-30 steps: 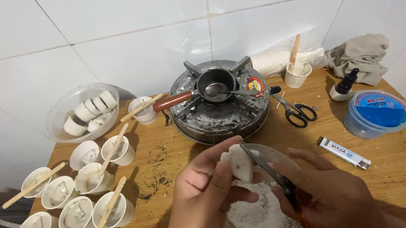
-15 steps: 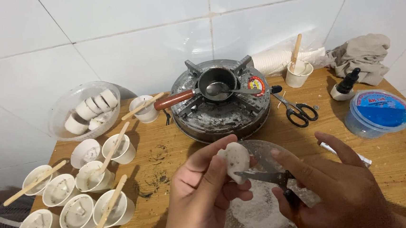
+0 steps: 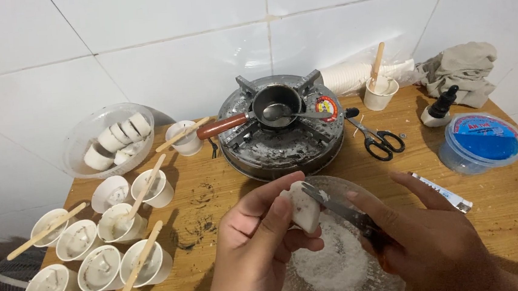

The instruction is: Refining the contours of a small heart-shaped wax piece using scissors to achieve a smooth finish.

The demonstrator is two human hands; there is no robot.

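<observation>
A white wax lump [image 3: 303, 208] is gripped in the left hand [image 3: 260, 249] over a clear glass bowl [image 3: 381, 280]; a knife [image 3: 342, 209] is clasped in the right hand [image 3: 427, 243], blade laid against the lump. The bowl is already well covered with white shavings [image 3: 334, 265], so shaving looks partly done, while most of the lump remains uncut. Small white cups [image 3: 97, 266] are grouped at the left, several crossed by wooden sticks [image 3: 137, 266]; what is in them cannot be told clearly. A clear plastic bowl [image 3: 76, 143] holds more white chunks [image 3: 116, 140]. A small dark pot [image 3: 275, 105] with a spoon is set on the round burner [image 3: 283, 144]. A blue-lidded tub [image 3: 482, 142], scissors [image 3: 380, 140] and a dropper bottle [image 3: 439, 108] are seen at the right.
</observation>
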